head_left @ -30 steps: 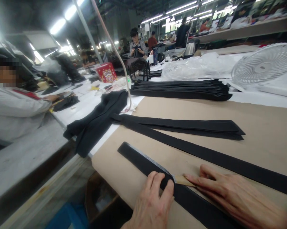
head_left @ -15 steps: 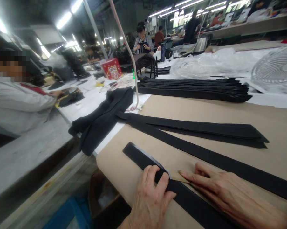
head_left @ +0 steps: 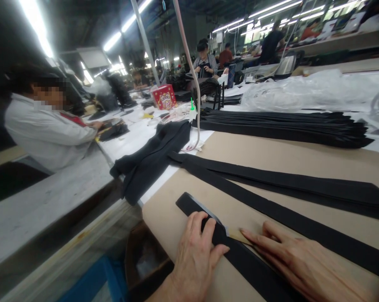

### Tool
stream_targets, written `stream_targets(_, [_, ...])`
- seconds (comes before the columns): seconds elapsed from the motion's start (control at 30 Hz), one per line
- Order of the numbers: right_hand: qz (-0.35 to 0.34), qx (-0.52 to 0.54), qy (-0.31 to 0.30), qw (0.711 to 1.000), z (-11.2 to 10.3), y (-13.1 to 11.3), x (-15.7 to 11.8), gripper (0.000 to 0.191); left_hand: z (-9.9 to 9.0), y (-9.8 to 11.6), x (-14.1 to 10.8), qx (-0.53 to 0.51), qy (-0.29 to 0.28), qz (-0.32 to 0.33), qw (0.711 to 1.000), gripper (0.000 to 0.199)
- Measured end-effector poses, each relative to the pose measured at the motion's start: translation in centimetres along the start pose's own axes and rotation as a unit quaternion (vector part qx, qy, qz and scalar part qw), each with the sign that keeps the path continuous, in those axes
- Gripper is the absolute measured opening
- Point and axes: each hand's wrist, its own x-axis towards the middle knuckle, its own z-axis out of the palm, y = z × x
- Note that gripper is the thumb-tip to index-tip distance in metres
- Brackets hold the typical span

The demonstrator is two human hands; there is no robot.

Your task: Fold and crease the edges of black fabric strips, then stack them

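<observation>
A black fabric strip [head_left: 250,262] runs diagonally across the brown paper-covered table. Its far end has a thin grey edge along one side. My left hand [head_left: 197,249] presses on the strip with bent fingers, thumb and fingertips pinching the folded part. My right hand [head_left: 291,253] is closed on a flat tan scraper-like tool [head_left: 239,235], its tip touching the strip's edge just beside my left fingers. The rest of the tool is hidden under the right hand. A second long black strip [head_left: 271,207] lies just beyond my right hand.
More black strips [head_left: 296,178] lie farther off, before a thick stack of strips [head_left: 280,126]. Black cloth [head_left: 158,159] drapes over the table's left corner. A pink hose [head_left: 189,54] hangs down. A co-worker [head_left: 50,126] sits left; a blue bin [head_left: 91,281] stands below.
The view has swung left, so the scene sits farther right, with more of the co-worker showing. Both hands stay at the same spot on the strip, the tool still against its edge.
</observation>
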Motion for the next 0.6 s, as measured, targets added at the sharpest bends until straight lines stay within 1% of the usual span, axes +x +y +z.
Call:
stream_targets(0.07, [-0.002, 0.002, -0.004, 1.0, -0.5, -0.6, 0.9, 0.044, -0.2, -0.3, 0.1, -0.004, -0.002, 0.004, 1.0, 0.044])
stream_targets(0.17, [-0.007, 0.003, -0.006, 1.0, -0.9, -1.2, 2.0, 0.045, -0.3, -0.7, 0.2, -0.002, 0.009, 0.015, 1.0, 0.03])
stream_targets(0.2, [-0.007, 0.0, -0.004, 1.0, -0.9, -1.3, 2.3, 0.045, -0.3, -0.8, 0.3, -0.007, 0.013, 0.017, 1.0, 0.029])
stream_targets(0.33, [-0.006, -0.01, -0.012, 1.0, -0.5, -1.3, 3.1, 0.047, -0.6, -1.9, 0.9, -0.029, 0.026, 0.008, 0.999, 0.031])
stream_targets(0.47, [0.017, -0.001, -0.047, 0.999, 0.0, -1.4, 4.2, 0.046, -1.3, -3.3, 1.3, -0.02, 0.043, -0.007, 0.999, 0.04])
stream_targets(0.53, [0.022, 0.008, -0.062, 0.998, 0.1, -1.6, 4.7, 0.045, -1.6, -3.8, 1.4, -0.027, 0.039, -0.011, 0.999, 0.044])
stream_targets(0.6, [0.027, 0.014, -0.073, 0.997, 0.2, -1.7, 5.2, 0.043, -1.7, -4.0, 1.5, -0.033, 0.036, -0.015, 0.999, 0.044])
